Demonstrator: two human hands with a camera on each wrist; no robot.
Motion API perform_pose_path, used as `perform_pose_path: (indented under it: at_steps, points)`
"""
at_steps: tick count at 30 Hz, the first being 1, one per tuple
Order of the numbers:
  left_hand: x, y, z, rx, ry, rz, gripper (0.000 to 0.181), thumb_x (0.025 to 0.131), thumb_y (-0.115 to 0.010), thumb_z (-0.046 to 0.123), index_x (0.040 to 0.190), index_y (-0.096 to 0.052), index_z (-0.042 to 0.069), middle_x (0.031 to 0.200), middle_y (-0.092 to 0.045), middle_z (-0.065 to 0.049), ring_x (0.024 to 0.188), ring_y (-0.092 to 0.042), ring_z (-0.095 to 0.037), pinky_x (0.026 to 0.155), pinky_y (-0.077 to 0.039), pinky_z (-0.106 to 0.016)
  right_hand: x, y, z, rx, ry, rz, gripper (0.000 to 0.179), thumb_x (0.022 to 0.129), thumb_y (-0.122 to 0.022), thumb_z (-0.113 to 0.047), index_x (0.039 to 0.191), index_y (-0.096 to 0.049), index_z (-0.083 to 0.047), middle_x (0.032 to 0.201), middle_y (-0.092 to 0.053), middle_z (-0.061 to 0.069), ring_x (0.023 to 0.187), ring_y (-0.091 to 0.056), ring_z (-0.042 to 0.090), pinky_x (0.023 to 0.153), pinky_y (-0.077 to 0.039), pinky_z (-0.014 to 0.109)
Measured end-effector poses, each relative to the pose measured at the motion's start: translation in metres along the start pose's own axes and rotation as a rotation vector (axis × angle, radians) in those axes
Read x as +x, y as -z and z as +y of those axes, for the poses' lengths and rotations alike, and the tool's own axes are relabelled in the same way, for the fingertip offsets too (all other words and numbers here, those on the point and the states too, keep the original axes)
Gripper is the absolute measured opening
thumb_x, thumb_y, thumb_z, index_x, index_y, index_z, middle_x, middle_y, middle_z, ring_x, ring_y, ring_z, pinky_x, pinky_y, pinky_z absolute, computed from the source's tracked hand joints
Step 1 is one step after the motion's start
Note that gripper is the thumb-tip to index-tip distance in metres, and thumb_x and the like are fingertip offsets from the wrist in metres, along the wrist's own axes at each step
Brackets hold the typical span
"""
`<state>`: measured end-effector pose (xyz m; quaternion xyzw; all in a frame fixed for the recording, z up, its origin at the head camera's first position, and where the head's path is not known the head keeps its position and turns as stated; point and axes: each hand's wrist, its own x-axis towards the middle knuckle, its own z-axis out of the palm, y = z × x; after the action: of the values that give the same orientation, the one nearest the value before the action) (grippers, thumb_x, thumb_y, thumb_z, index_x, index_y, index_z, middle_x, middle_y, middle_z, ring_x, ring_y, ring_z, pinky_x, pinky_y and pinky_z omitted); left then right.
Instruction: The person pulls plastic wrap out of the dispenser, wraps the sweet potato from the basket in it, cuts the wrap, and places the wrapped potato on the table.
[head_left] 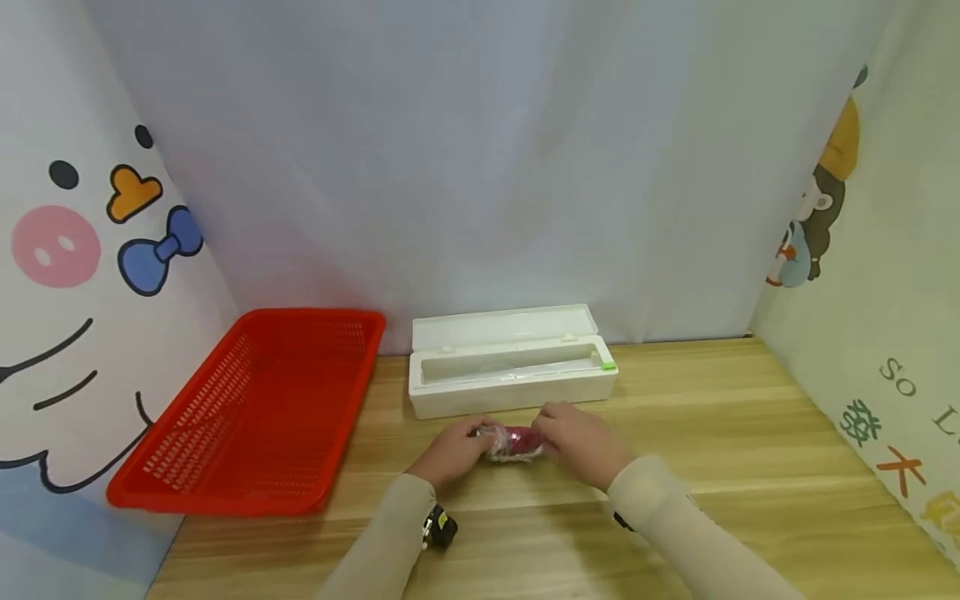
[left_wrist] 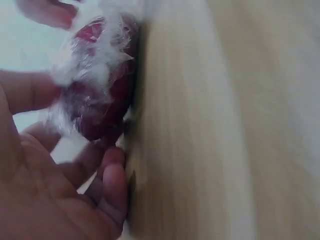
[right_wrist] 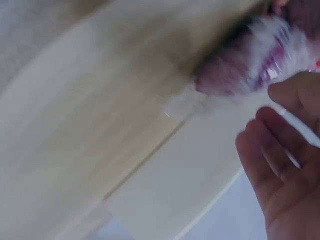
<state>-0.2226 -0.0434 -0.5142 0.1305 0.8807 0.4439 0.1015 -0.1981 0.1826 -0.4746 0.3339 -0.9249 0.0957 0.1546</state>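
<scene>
A dark red, oblong thing (head_left: 522,442) wrapped in crinkled clear cling film lies low over the table in front of the white box. My left hand (head_left: 456,450) grips its left end, with the thumb on the film and the fingers bent around and under it in the left wrist view. At the other end is my right hand (head_left: 581,442). In the right wrist view its thumb (right_wrist: 295,92) lies close beside the wrapped thing (right_wrist: 235,70), while the loosely bent fingers (right_wrist: 255,145) sit apart from it. Loose film sticks out past one end.
Just behind the hands stands a long white box (head_left: 513,392), its lid (head_left: 502,327) raised and a green piece (head_left: 608,366) at its right end. A red plastic basket (head_left: 352,408) is at the left. White cloth (head_left: 480,167) hangs at the back of the wooden table (head_left: 735,417).
</scene>
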Motion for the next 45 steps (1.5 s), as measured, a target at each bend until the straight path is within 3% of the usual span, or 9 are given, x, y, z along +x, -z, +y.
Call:
perform_pose_path:
  at_steps: [5, 11, 16, 22, 27, 32, 37, 41, 45]
  points:
    - [0.009, 0.002, 0.006, 0.1, 0.02, 0.02, 0.039, 0.097, -0.04, 0.033, 0.118, -0.066, 0.014, 0.124, -0.061, -0.006, 0.119, -0.052, -0.029, 0.1, -0.039, -0.048, 0.003, -0.02, -0.005, 0.029, -0.001, -0.112, 0.043, 0.081, -0.072, -0.016, 0.121, -0.057, -0.01, 0.109, -0.058, 0.002, 0.098, -0.058, 0.018, 0.084, -0.05, 0.033]
    - [0.006, 0.003, 0.013, 0.193, 0.01, -0.002, 0.043, 0.099, -0.035, 0.04, 0.103, -0.066, 0.01, 0.108, -0.065, -0.009, 0.102, -0.058, -0.027, 0.087, -0.045, -0.044, 0.013, -0.026, 0.001, 0.137, -0.103, -0.16, 0.046, 0.081, -0.075, -0.031, 0.122, -0.06, -0.016, 0.097, -0.052, -0.003, 0.083, -0.052, 0.009, 0.073, -0.049, 0.029]
    - [-0.013, 0.003, 0.017, 0.3, -0.168, 0.113, 0.04, 0.098, -0.046, 0.041, 0.131, -0.056, 0.02, 0.129, -0.055, -0.004, 0.122, -0.048, -0.025, 0.1, -0.039, -0.047, 0.02, -0.018, 0.012, 0.381, -0.123, -0.355, 0.04, 0.086, -0.069, -0.031, 0.122, -0.064, -0.015, 0.097, -0.057, -0.004, 0.085, -0.053, 0.01, 0.079, -0.047, 0.033]
    - [-0.03, -0.013, 0.028, 0.544, -0.339, 0.051, 0.048, 0.085, -0.069, 0.043, 0.126, -0.058, 0.021, 0.118, -0.057, 0.003, 0.11, -0.053, -0.016, 0.089, -0.048, -0.04, 0.02, -0.014, 0.022, 0.657, -0.243, -0.567, 0.032, 0.093, -0.059, -0.036, 0.118, -0.064, -0.017, 0.104, -0.063, -0.005, 0.091, -0.056, 0.012, 0.081, -0.046, 0.034]
    - [-0.017, -0.013, 0.025, 0.504, -0.299, 0.086, 0.032, 0.089, -0.066, 0.034, 0.118, -0.062, 0.021, 0.109, -0.062, 0.004, 0.102, -0.057, -0.013, 0.087, -0.048, -0.036, 0.021, -0.009, 0.011, 0.434, -0.201, -0.339, 0.032, 0.09, -0.065, -0.03, 0.112, -0.06, -0.007, 0.104, -0.061, 0.004, 0.096, -0.058, 0.02, 0.084, -0.048, 0.038]
    - [-0.006, 0.0, 0.017, 0.417, -0.24, -0.001, 0.03, 0.099, -0.048, 0.031, 0.122, -0.061, 0.017, 0.117, -0.064, 0.0, 0.111, -0.058, -0.019, 0.095, -0.044, -0.039, 0.017, -0.015, -0.014, 0.091, -0.115, -0.151, 0.032, 0.079, -0.075, -0.021, 0.104, -0.061, -0.005, 0.094, -0.058, 0.005, 0.089, -0.057, 0.022, 0.078, -0.05, 0.037]
    - [-0.009, -0.004, 0.02, 0.399, -0.223, -0.042, 0.035, 0.102, -0.041, 0.028, 0.128, -0.056, 0.011, 0.125, -0.06, -0.006, 0.119, -0.054, -0.024, 0.1, -0.041, -0.041, 0.015, -0.022, -0.027, 0.025, -0.126, -0.229, 0.027, 0.077, -0.077, -0.014, 0.097, -0.061, -0.006, 0.085, -0.058, 0.003, 0.079, -0.058, 0.019, 0.071, -0.05, 0.036]
    - [-0.017, -0.004, 0.026, 0.405, -0.189, -0.038, 0.05, 0.095, -0.055, 0.032, 0.14, -0.044, 0.013, 0.135, -0.051, -0.008, 0.122, -0.05, -0.025, 0.099, -0.042, -0.042, 0.021, -0.013, -0.012, 0.214, -0.192, -0.383, 0.023, 0.076, -0.076, -0.015, 0.094, -0.064, -0.01, 0.085, -0.062, 0.0, 0.078, -0.057, 0.015, 0.072, -0.048, 0.035]
    - [-0.025, -0.002, 0.024, 0.498, -0.306, -0.021, 0.05, 0.086, -0.07, 0.027, 0.132, -0.052, 0.025, 0.128, -0.05, 0.0, 0.115, -0.052, -0.017, 0.094, -0.046, -0.037, 0.021, -0.007, 0.002, 0.384, -0.213, -0.552, 0.031, 0.079, -0.073, -0.022, 0.107, -0.067, -0.011, 0.095, -0.064, -0.004, 0.086, -0.057, 0.012, 0.08, -0.046, 0.035]
